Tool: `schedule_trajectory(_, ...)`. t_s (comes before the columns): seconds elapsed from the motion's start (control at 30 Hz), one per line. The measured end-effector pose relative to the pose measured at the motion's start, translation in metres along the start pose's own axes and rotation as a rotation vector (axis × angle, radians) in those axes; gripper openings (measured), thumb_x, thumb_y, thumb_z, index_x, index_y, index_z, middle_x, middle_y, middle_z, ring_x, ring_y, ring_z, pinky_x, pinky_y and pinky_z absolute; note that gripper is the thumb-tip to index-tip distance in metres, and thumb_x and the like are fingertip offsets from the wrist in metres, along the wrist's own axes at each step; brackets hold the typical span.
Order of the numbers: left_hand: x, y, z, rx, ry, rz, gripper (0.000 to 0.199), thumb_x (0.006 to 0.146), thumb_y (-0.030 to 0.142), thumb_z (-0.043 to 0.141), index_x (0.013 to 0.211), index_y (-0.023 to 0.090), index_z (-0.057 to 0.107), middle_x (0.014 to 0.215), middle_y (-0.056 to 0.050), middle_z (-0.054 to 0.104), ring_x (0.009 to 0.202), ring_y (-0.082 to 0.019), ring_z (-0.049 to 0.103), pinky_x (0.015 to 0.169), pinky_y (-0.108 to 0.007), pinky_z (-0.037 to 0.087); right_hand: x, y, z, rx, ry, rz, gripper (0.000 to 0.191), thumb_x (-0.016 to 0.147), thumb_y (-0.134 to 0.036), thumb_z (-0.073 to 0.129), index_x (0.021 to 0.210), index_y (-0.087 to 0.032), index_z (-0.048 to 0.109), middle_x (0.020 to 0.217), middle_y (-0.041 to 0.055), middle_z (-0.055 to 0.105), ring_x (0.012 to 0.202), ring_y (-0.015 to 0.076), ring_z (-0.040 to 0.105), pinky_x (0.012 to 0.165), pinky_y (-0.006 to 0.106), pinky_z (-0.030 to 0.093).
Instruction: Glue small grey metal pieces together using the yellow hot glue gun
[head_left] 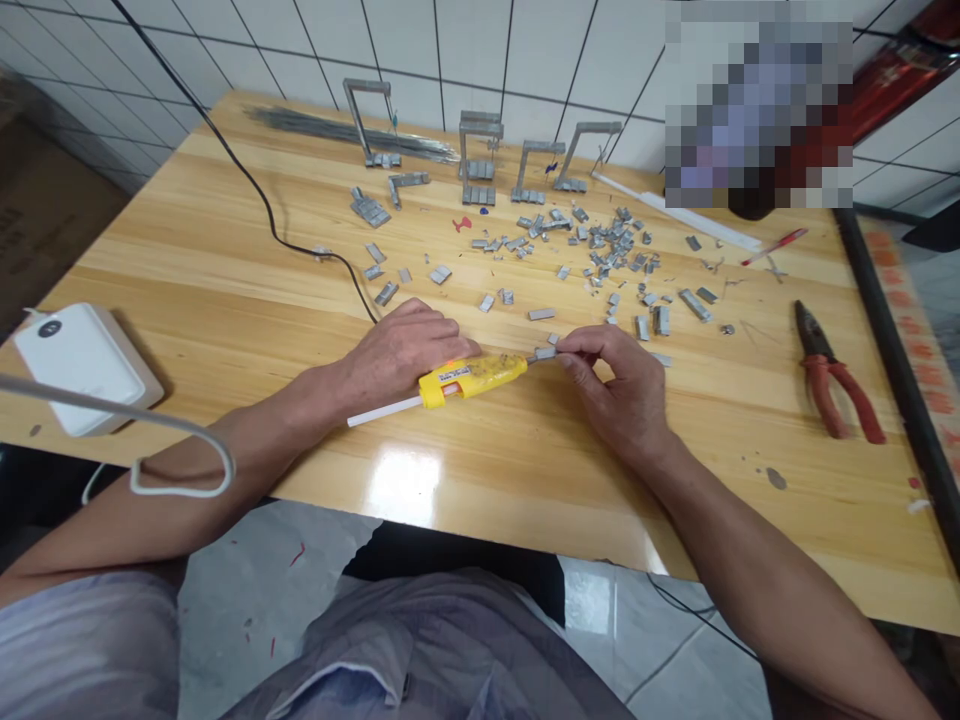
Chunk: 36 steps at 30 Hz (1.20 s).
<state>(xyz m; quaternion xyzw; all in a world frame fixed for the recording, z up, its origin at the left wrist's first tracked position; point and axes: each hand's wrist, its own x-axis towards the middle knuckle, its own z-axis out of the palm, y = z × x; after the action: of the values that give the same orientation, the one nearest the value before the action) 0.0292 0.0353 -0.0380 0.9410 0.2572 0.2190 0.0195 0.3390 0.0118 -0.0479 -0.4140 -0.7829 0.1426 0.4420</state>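
Hot nozzle near fingertips: burn and misalignment risk.
Left hand (401, 355) grips the yellow glue gun (472, 378); right hand (619, 385) pinches a small metal piece (545, 353) touching its tip; slippage could burn fingertips.

Both bare forearms reach in from the lower corners and meet near the frame's centre. The left hand (397, 352) lies knuckles-up, fingers curled closed in a grip. The right hand (619, 385), just right of centre, pinches thumb against fingertips, pointing left.
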Motion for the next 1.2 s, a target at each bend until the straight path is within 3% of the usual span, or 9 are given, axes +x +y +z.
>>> schedule_trajectory(0.33,0.0004,0.0014,-0.0021,0.0,-0.033,-0.019,0.041,0.12,0.041,0.034,0.123,0.022,0.071,0.092,-0.002,0.076,0.088,-0.017,0.069,0.084,-0.033,0.042,-0.0009,0.0009,0.0007,0.066,0.062,0.019,0.009,0.1,-0.02,0.072,0.099,-0.029,0.075,0.095,0.0,0.08,0.078,0.0156,0.07,0.071,0.032,0.057)
schedule_trajectory(0.7,0.0027,0.0038,-0.0061,-0.139,-0.101,-0.112,0.032,0.117,0.035,0.043,0.122,0.024,0.072,0.096,-0.003,0.078,0.093,-0.018,0.073,0.088,-0.032,0.044,-0.0021,0.0004,0.0008,0.212,0.001,0.141,0.005,0.102,-0.03,0.074,0.1,-0.029,0.078,0.097,0.0012,0.081,0.082,0.0177,0.072,0.074,0.035,0.059)
schedule_trajectory(1.2,0.0036,0.0029,-0.0073,-0.221,-0.12,-0.15,0.027,0.115,0.034,0.047,0.121,0.026,0.072,0.099,-0.003,0.08,0.094,-0.017,0.073,0.09,-0.032,0.046,-0.0016,0.005,0.0003,0.258,0.005,0.234,0.016,0.101,-0.044,0.077,0.099,-0.029,0.08,0.098,0.0022,0.081,0.087,0.0189,0.072,0.079,0.036,0.059)
